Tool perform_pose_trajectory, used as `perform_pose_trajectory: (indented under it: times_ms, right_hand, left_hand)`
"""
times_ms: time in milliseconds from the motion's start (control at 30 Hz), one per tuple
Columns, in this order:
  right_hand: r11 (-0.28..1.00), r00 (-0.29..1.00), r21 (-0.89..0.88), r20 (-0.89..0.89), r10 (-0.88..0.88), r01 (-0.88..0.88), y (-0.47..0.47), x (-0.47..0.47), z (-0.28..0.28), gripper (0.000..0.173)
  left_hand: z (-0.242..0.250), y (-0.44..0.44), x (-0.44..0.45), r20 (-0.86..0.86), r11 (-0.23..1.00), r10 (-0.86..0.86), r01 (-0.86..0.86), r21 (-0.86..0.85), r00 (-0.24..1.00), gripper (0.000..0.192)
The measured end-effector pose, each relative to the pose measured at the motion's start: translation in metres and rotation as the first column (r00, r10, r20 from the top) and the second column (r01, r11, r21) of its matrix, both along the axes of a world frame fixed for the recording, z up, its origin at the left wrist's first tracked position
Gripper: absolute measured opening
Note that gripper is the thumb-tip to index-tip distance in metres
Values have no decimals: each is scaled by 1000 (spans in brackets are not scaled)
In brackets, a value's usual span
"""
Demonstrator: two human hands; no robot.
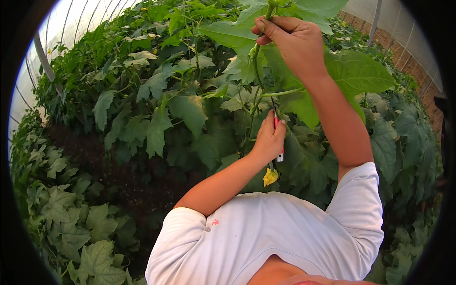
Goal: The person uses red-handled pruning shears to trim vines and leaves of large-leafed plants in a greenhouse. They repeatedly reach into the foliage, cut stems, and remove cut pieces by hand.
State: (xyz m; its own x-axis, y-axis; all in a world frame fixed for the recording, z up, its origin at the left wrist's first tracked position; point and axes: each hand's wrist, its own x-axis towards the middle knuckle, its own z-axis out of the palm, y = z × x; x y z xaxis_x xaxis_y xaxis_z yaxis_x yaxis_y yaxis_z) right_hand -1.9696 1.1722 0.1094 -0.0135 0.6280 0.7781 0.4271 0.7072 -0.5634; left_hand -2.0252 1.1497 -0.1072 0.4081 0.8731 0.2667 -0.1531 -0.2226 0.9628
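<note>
My right hand (295,46) is raised high and pinches the upper stem of a green climbing vine (255,66), which looks like a gourd or luffa. Broad lobed leaves (359,73) spread behind that wrist. Lower down, my left hand (269,137) is closed around a red-handled cutting tool (276,120). Its narrow metal tip points up beside a pale leaf stalk (283,93); I cannot tell whether they touch. The tool's silver butt end shows below the palm. A yellow blossom (270,177) hangs under my left hand; where its stalk is attached is hidden.
Dense leafy vines (185,110) stand in front, with a thin vertical string (195,42) among them. Dark soil (142,178) lies to the left, beside another row of foliage (96,224). Greenhouse film (395,25) and metal posts (43,57) rise at both sides.
</note>
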Motion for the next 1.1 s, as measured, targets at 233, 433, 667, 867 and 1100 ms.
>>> perform_pose_trajectory:
  times_ms: [233, 433, 667, 867, 1100]
  right_hand:
    - [999, 999, -7, -24, -33, 33, 4, -12, 0, 21]
    - [1000, 997, 21, -79, -22, 23, 22, -9, 1, 21]
    - [990, 968, -105, -241, 68, -96, 27, -12, 5, 18]
    - [996, 997, -46, -1, 81, -81, 45, 23, 2, 25]
    - [988, 987, -115, -136, 87, -103, 48, 49, 15, 19]
  left_hand:
    - [23, 9, -12, -62, 959, 232, -218, 183, 971, 56]
    - [15, 21, -14, -137, 876, 417, -357, 324, 899, 54]
    - [2, 19, -17, -173, 724, 537, -345, 597, 826, 58]
    - [-4, 11, -25, -148, 705, 403, -204, 679, 903, 59]
    - [14, 8, -29, -114, 634, 354, -149, 759, 928, 58]
